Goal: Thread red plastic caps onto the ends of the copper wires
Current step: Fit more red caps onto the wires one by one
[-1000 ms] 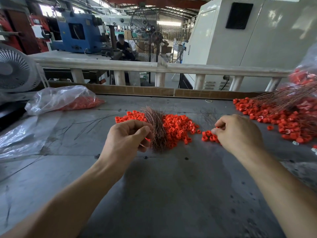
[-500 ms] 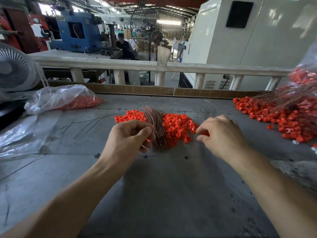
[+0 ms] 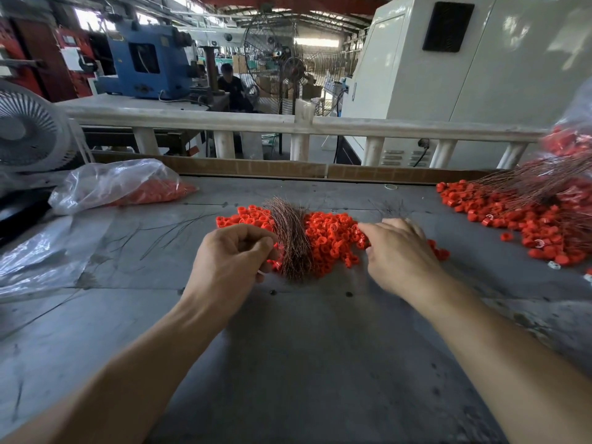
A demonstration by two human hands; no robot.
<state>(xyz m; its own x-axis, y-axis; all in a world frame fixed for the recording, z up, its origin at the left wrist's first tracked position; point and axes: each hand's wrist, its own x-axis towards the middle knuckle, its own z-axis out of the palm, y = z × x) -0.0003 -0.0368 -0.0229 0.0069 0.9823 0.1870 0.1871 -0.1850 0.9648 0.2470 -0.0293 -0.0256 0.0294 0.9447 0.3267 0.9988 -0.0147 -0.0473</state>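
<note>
Copper wires (image 3: pixel 292 238) are bunched on the grey tabletop (image 3: pixel 304 347) amid red plastic caps (image 3: pixel 330 238). Wire ends are pinched by the curled left hand (image 3: pixel 230 261); caps are touched by the right hand (image 3: pixel 400 254), fingers loosely extended.

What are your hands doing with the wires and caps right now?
Left hand pinching by the wire bundle. Right hand reaching into the cap pile. Nothing blocking.
</note>
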